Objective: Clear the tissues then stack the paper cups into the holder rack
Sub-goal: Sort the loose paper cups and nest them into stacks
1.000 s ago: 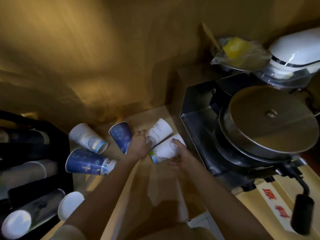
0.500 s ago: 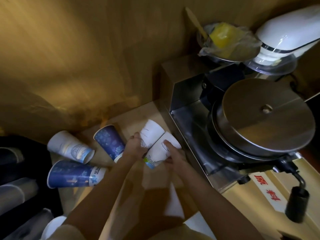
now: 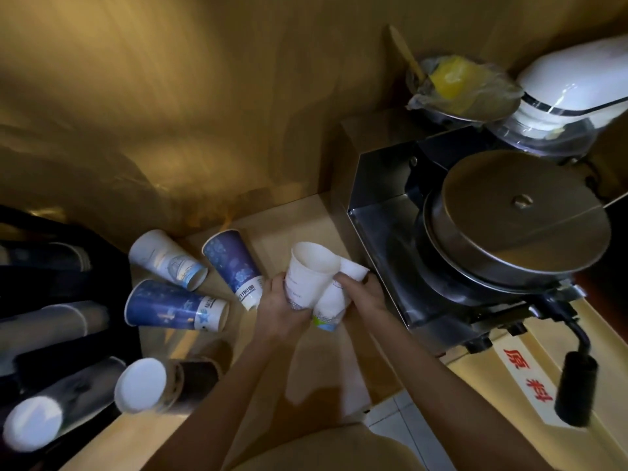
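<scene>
I log two white cups (image 3: 314, 283) at centre, left hand (image 3: 280, 309) and right hand (image 3: 363, 294) each gripping one; risk: misaligned nesting crushes rims; rack (image 3: 51, 334) at nine o'clock.

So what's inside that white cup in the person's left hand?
The white cup in the left hand tilts its open mouth toward the camera. The upper inside wall looks bare and pale. The bottom is out of sight, so I cannot tell if anything lies there.
</scene>
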